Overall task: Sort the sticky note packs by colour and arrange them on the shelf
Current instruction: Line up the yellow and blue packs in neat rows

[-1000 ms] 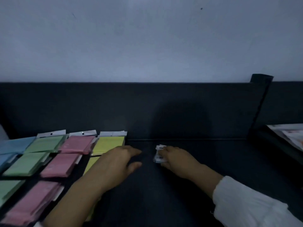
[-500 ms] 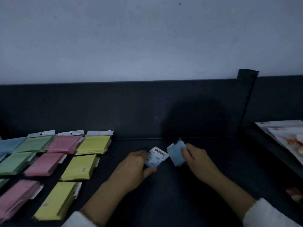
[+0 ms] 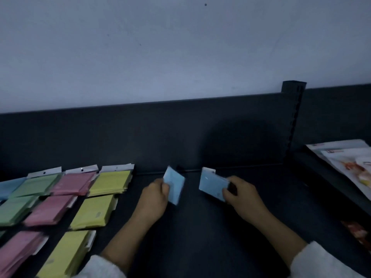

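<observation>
My left hand (image 3: 154, 199) pinches 1 blue pack (image 3: 174, 184) by its lower edge, tilted up off the dark shelf (image 3: 200, 237). My right hand (image 3: 244, 197) grips a 2nd blue pack (image 3: 212, 184) near it, not touching. Both are thin, pale, glossy squares, the right one with a white tab on top. To the left lie columns: 3 yellow piles (image 3: 93, 211), 3 pink piles (image 3: 49, 210), 2 clear green piles (image 3: 34, 185) and 1 blue pile (image 3: 10, 187) at the edge.

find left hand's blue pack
Head view, left of centre: blue pack pinched by the left hand, between the yellow packs and the second pack in the right hand.
</observation>
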The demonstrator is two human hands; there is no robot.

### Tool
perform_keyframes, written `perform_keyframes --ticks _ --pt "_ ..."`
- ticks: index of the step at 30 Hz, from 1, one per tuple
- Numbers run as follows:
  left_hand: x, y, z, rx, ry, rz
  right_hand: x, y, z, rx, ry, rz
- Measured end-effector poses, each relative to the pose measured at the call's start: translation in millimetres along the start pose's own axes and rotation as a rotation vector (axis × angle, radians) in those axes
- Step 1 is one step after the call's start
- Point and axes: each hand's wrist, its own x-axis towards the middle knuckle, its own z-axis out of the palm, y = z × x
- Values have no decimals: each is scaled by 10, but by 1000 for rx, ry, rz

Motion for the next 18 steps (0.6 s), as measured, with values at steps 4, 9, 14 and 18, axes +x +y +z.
perform_keyframes --ticks 4,9,14,18 --pt "-54 -106 -75 -64 -50 -83 -2 -73 7 126 60 35" --pt "-214 -126 -185 -78 -39 -63 -57 -226 50 221 12 -17" --pt "-389 -128 -506 -96 137 52 -88 -462 218 226 -18 -97" --pt "-596 -251 -757 -66 271 102 -141 -653 483 223 -34 -186"
